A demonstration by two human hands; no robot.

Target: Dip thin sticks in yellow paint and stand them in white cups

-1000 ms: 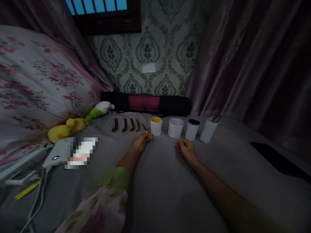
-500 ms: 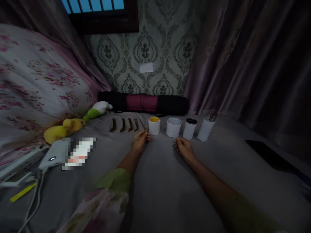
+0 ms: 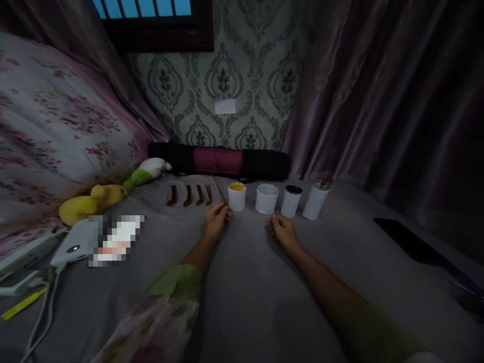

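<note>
My left hand [image 3: 217,218] pinches a thin brown stick [image 3: 218,188], which leans up and to the left from the fingers. Just beyond that hand stands a white tub [image 3: 237,199] with yellow inside its top. On the grey cloth to the left lies a row of dark brown bent pieces [image 3: 188,195]. My right hand [image 3: 282,230] rests with its fingers curled closed, and nothing shows in them. Close beyond it are a wider white tub [image 3: 266,201] with a pale top and a white can [image 3: 291,202] with a dark top.
A tilted white cup [image 3: 316,202] holds several thin sticks at the right. Behind runs a black and maroon roll [image 3: 219,161]. Yellow plush toy [image 3: 93,201], white charger box [image 3: 73,247] and cables lie left; a black flat object [image 3: 410,243] lies right.
The stick in my left hand has swung more upright, and more of its length shows. My right hand stays curled. The whole view has shifted slightly.
</note>
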